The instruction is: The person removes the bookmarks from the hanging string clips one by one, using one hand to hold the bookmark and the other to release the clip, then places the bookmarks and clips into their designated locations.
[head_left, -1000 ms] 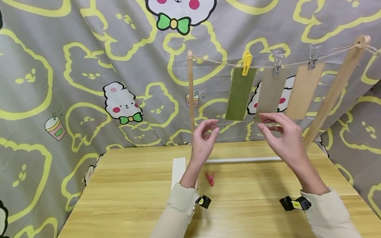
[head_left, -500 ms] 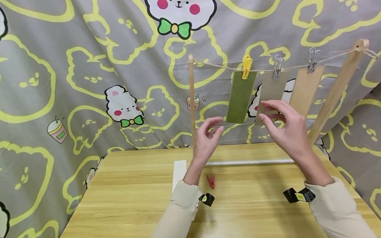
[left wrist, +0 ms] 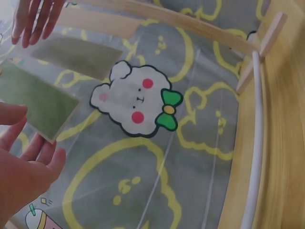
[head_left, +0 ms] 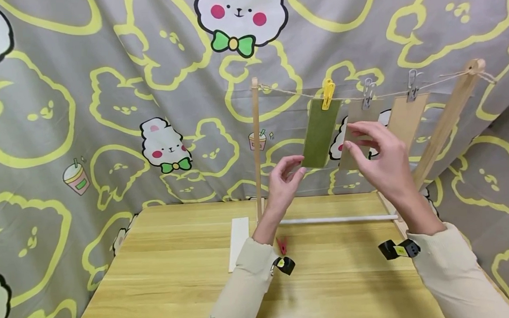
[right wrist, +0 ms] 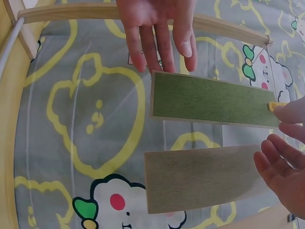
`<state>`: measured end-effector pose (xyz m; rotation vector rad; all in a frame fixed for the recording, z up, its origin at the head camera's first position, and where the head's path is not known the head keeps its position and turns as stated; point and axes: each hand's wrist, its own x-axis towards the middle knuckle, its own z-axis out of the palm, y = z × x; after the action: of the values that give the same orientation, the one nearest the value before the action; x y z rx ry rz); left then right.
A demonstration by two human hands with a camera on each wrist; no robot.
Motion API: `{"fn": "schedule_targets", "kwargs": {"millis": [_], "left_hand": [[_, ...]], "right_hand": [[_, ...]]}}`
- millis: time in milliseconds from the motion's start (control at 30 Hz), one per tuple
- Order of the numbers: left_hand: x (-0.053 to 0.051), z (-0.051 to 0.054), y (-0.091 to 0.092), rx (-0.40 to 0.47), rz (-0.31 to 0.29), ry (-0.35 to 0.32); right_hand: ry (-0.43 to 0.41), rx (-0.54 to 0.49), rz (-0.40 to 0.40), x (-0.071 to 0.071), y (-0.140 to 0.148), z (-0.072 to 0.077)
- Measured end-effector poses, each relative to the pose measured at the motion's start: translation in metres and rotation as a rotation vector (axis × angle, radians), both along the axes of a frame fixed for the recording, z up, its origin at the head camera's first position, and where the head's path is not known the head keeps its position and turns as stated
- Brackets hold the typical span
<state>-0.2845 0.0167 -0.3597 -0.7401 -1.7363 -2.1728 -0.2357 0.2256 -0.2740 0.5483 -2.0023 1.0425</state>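
A green card [head_left: 320,133] hangs from a string [head_left: 285,92] under a yellow clothespin [head_left: 328,95]. My left hand [head_left: 282,182] is at its lower left corner, fingers loosely bent and thumb apart; whether the fingertips touch the card is hard to tell. My right hand [head_left: 383,156] is raised in front of a grey card [head_left: 362,115], with a gap between thumb and fingers and nothing held. That card hangs from a grey clothespin [head_left: 368,93]. Farther right, a tan card [head_left: 409,113] hangs from another grey clothespin [head_left: 413,87], partly hidden by my right hand.
Wooden posts stand at left [head_left: 257,149] and right [head_left: 447,125], holding the string. A white rod [head_left: 337,219] joins their bases. On the table [head_left: 164,262] lie a white strip [head_left: 239,242] and a pink clothespin [head_left: 282,245]. A patterned curtain [head_left: 209,137] is behind.
My left hand has moved right, up to the green card's lower corner. My right hand has risen in front of the grey card. The cards stay hung on the string.
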Motion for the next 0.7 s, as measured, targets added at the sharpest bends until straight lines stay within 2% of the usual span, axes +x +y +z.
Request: {"fn": "schedule_targets", "kwargs": {"millis": [167, 267, 500, 700], "left_hand": [[-0.002, 0.002, 0.004, 0.0, 0.01, -0.022], [-0.003, 0.003, 0.005, 0.002, 0.005, -0.032], [-0.003, 0.004, 0.006, 0.024, 0.017, -0.013], [-0.002, 0.005, 0.006, 0.042, 0.009, 0.002]], "right_hand": [[0.038, -0.003, 0.006, -0.004, -0.001, 0.008], [0.055, 0.013, -0.027, -0.006, -0.001, 0.014], [0.062, 0.003, -0.008, -0.013, -0.005, 0.029], [0.073, 0.035, -0.026, -0.015, -0.009, 0.043]]}}
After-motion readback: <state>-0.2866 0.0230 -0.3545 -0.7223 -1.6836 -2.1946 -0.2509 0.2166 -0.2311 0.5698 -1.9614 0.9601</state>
